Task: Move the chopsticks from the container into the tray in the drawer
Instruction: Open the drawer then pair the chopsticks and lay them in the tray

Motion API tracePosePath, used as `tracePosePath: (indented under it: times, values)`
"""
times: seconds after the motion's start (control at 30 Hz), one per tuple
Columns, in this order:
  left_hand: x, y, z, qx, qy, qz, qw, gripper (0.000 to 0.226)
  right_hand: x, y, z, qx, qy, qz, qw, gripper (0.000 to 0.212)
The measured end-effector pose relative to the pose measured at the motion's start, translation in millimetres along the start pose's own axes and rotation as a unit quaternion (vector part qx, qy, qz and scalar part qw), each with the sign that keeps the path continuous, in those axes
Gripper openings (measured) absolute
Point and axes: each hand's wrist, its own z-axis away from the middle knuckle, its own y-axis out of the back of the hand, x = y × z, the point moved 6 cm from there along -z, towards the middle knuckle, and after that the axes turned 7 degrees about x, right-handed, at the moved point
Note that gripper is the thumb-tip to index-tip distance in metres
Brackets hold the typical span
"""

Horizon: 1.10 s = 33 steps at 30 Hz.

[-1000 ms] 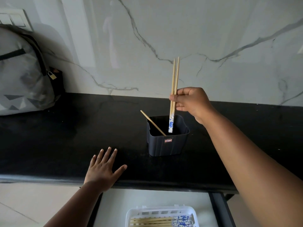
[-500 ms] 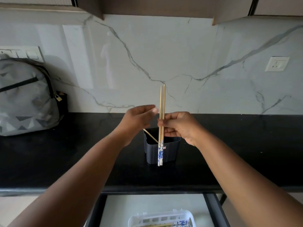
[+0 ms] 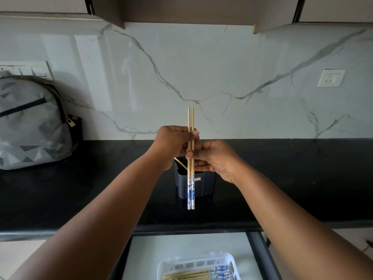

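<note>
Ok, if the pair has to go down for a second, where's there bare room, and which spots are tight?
Bare black counter runs right of the dark container toward the wall socket. Another bare stretch lies between the container and the grey backpack. The drawer floor behind the white tray is bare too. Crowded: the tray, already holding chopsticks, and the container mouth, under both hands gripping the pair.

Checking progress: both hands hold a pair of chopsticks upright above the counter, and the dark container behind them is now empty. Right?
Not quite. The head view shows one chopstick leaning in the container. The rest holds: the left hand and right hand hold the pair upright.
</note>
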Motion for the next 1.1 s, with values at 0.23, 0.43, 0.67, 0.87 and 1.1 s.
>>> tracePosePath:
  times: [0.23,0.43,0.67,0.87,1.1]
  values:
    - [2,-8,-1,0.018,-0.004,-0.005,1.000,0.003,1,4,3,0.010,0.004,0.006,1.000,0.011]
    - [-6,-12,-2,0.012,0.014,-0.038,0.999,0.009,5,6,6,0.002,-0.001,0.018,1.000,0.009]
    - [-11,-15,-6,0.013,0.032,-0.009,0.999,0.005,3,9,4,0.003,0.008,0.035,0.999,0.008]
    - [-16,-17,-11,0.009,0.049,-0.005,0.999,0.007,1,12,-1,0.015,0.022,0.076,0.997,0.011]
    - [-21,-17,-13,-0.015,0.069,-0.036,0.997,0.018,7,8,-7,-0.001,0.014,0.163,0.987,0.006]
